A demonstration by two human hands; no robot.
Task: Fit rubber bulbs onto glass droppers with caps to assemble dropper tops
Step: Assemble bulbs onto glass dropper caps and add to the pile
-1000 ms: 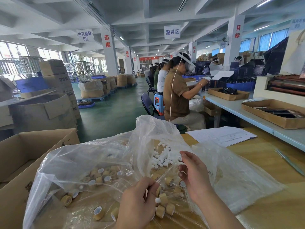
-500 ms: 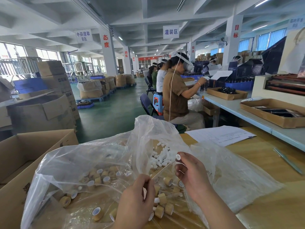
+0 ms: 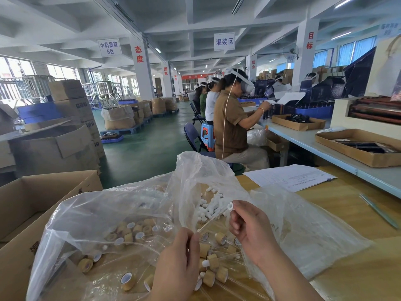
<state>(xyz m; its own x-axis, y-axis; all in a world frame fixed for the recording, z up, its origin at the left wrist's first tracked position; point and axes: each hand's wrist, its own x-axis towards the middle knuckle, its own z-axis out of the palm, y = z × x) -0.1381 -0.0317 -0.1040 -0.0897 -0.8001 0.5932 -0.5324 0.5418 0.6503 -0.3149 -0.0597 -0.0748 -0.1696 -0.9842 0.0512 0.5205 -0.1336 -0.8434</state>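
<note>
Glass dropper point(image 3: 213, 218) spans both hands: left hand point(image 3: 178, 266) pinches its near tip, right hand point(image 3: 249, 229) grasps its white-bulbed far end, above open plastic bags point(image 3: 121, 213) on the surface point(image 3: 358, 268).

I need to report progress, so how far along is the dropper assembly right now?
Done: a few finished tops, white bulb on a tan cap, lie by the hands. In hand: the left hand and right hand hold a glass tube between them, with a white bulb at the right fingertips. Left: a heap of loose bulbs and many bare caps in the plastic bag. Most remains.
</note>
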